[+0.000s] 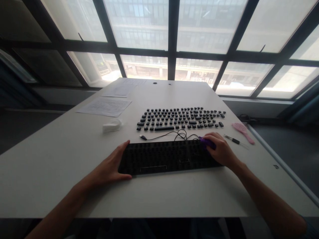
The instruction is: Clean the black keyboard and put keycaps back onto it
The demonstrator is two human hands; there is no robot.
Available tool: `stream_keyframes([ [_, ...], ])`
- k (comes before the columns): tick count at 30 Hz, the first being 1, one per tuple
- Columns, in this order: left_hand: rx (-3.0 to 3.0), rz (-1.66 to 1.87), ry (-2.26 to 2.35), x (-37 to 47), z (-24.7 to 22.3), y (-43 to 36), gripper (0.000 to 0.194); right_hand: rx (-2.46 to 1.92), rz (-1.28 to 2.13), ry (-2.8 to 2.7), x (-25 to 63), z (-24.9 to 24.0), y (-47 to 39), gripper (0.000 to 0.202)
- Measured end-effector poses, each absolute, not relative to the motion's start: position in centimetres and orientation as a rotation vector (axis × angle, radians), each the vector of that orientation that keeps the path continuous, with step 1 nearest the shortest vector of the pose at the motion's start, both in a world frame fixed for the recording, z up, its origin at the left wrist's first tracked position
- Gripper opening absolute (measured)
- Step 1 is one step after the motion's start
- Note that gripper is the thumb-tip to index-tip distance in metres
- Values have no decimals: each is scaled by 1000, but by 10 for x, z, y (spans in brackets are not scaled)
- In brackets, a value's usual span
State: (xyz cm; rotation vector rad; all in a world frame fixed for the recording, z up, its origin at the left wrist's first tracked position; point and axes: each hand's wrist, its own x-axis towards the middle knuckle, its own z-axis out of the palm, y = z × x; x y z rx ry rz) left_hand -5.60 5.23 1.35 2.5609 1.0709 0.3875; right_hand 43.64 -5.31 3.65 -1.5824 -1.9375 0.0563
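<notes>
The keyboard (159, 156) lies flat at the near middle of the bench (69, 156), its long side running left to right, with its caps off and the dark inner face bare. The left hand (112, 167) brackets its left end, the thumb along the near edge and the other fingers at the far left corner, gripping it across its depth. The right hand (220, 149) has its fingers curled around a purple lump (208, 143) at the far right part of the keyboard; the shading hides whether the lump presses on the face. The keyboard looks like a stiff, moderately light slab, likely to slide on the smooth bench if pushed from one side only, so the end grip suits it. The frame edges and short ends seem the safest places to hold; the exposed switches and the thin metal wires on the face could probably bend or snap under hard pressure. The purple lump is likely soft and perhaps tacky, best pinched from above in a bunch. The cable (163, 134) loops loosely beyond the far edge, limp and apt to snag, so it is no place to pull. Farther off, the loose keycaps (192, 122) sit in rows, small, light and easily scattered by a sleeve, while a wire tool (235, 141) and a pink brush (243, 132) lie to the right.
</notes>
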Motion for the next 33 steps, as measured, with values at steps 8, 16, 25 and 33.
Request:
stream_keyframes([
  [8,2563,375,1068,-57,12,55,125,-1840,95,-1983,460,42,-56,20],
  [16,2510,440,1117,-55,9,53,123,-1672,77,-1787,468,52,-55,24],
  [25,2525,398,1110,-57,10,58,126,-1668,170,-1977,457,51,-59,35],
  [33,2536,385,1110,-57,8,57,125,-1928,107,-1910,474,54,-63,28],
])
